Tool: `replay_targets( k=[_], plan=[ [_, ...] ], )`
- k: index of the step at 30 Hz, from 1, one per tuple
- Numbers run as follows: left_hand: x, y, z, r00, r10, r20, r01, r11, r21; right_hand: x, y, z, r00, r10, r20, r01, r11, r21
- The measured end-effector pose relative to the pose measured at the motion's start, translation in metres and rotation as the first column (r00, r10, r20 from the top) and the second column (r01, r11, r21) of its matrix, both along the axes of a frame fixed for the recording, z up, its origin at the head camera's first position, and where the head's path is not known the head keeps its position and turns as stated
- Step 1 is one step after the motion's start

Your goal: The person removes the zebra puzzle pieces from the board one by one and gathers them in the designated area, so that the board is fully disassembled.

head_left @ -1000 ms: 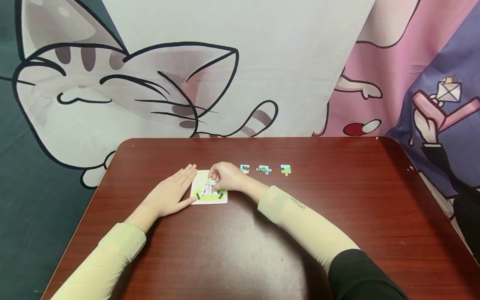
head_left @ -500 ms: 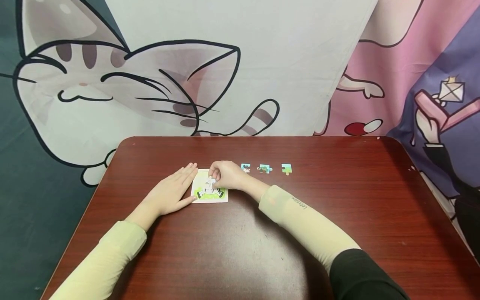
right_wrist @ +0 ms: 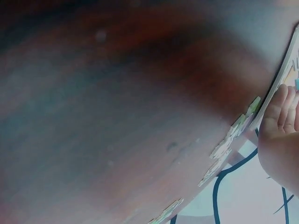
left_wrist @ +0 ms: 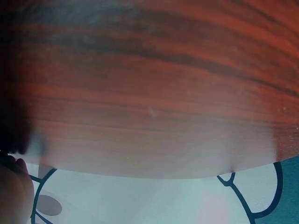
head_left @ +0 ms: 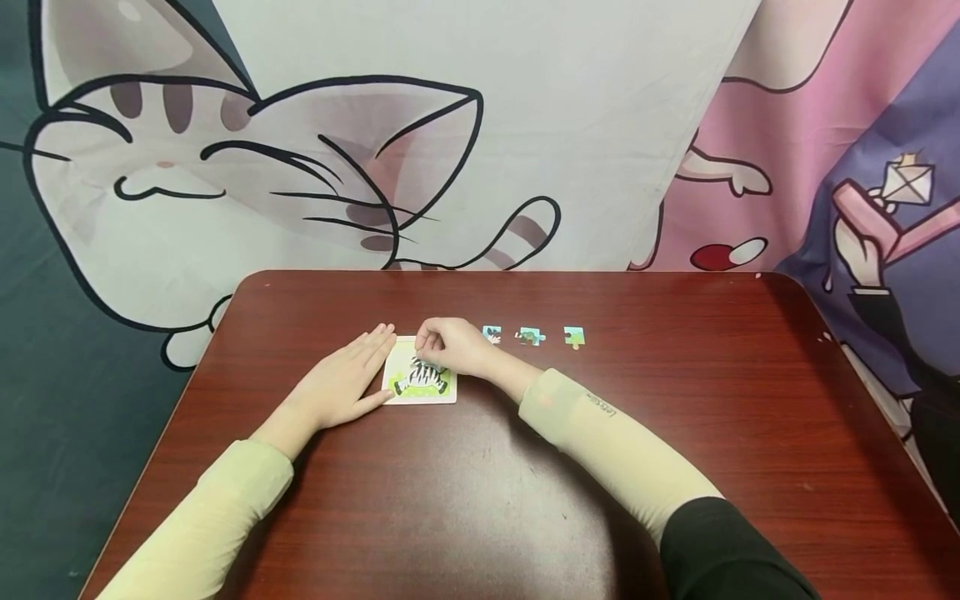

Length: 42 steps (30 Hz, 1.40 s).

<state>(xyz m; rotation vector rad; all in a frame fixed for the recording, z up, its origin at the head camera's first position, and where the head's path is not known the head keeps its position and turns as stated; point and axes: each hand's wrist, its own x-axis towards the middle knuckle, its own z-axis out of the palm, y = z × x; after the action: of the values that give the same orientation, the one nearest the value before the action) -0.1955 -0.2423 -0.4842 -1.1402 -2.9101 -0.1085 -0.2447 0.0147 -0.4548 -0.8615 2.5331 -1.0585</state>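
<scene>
A small square puzzle board point(head_left: 446, 400) with a white border and a zebra picture on green lies on the table, left of the middle. My left hand point(head_left: 339, 385) rests flat beside it, fingers straight, with fingertips and thumb at the board's left edge. Over the upper part of the board, my right hand point(head_left: 454, 346) has its fingers curled and pinches a puzzle piece point(head_left: 432, 364), mostly hidden beneath the fingers. In the right wrist view, the fingertips point(right_wrist: 283, 91) are right at the board.
To the right of the board, a zebra-patterned piece point(head_left: 491, 334), a blue and green piece point(head_left: 531, 337) and another green and blue piece point(head_left: 574, 336) lie in a row. The brown table point(head_left: 480, 500) ends before a cat-print cloth point(head_left: 600, 125).
My right hand has shifted slightly upward on the board and the piece tilted under its fingers, so more zebra stripes show. My left hand stays in place.
</scene>
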Motion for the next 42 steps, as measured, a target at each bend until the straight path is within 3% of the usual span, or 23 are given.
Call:
replay_targets(
  k=[16,22,30,42],
  plan=[
    [0.001,0.002,-0.002,0.999,0.017,0.031,-0.017,1.000,-0.001,-0.008,0.011,0.004,0.990,0.004,0.141,0.020,0.986,-0.168],
    [0.000,0.002,-0.002,1.000,-0.001,-0.006,0.001,1.000,0.020,-0.014,0.021,0.014,0.981,-0.022,0.192,0.064,0.974,-0.217],
    [-0.001,0.002,0.000,1.000,0.006,0.000,-0.006,1.000,-0.016,-0.018,0.045,0.030,0.971,-0.029,0.237,0.099,0.952,-0.290],
    [0.000,0.000,0.002,1.000,-0.008,-0.014,0.008,1.000,-0.013,-0.017,0.089,0.040,0.970,-0.080,0.229,0.139,0.957,-0.253]
  ],
)
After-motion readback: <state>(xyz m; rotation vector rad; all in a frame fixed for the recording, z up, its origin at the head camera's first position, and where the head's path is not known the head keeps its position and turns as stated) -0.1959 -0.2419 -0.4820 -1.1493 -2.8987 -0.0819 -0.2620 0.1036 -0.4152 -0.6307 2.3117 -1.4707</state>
